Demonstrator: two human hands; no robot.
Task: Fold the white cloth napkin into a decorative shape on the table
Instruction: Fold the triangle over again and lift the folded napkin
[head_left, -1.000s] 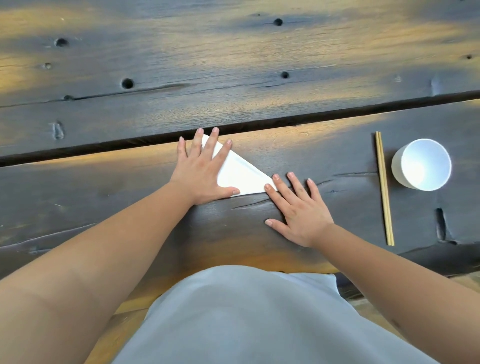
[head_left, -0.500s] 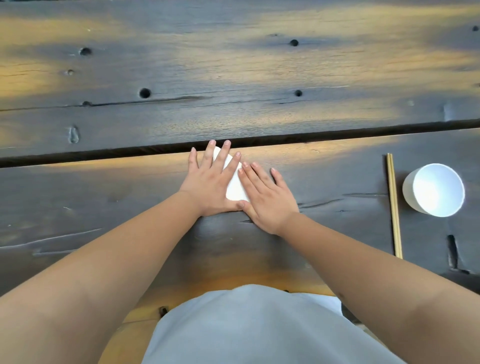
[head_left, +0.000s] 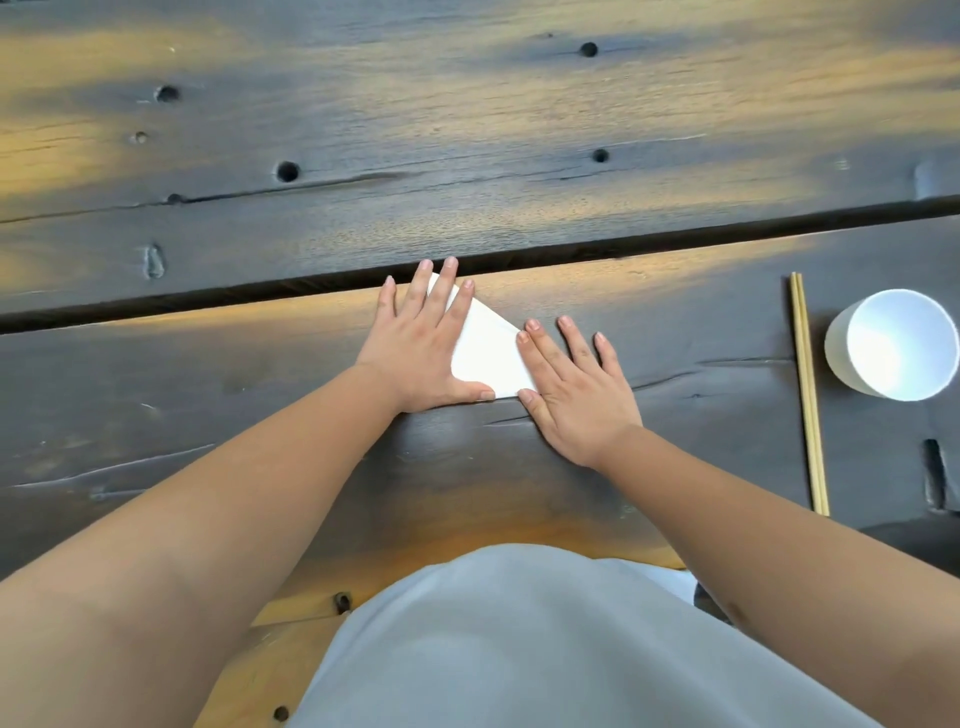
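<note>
both hands lay flat with straight fingers, holding nothing: left hand (head_left: 422, 347) and right hand (head_left: 574, 391) pressed the folded white napkin (head_left: 491, 358) near the table's (head_left: 260, 374) near edge.

Both forearms are bare, with no sleeves, watch or rings showing. A plain light grey garment (head_left: 545, 649) covers the torso at the near edge.
</note>
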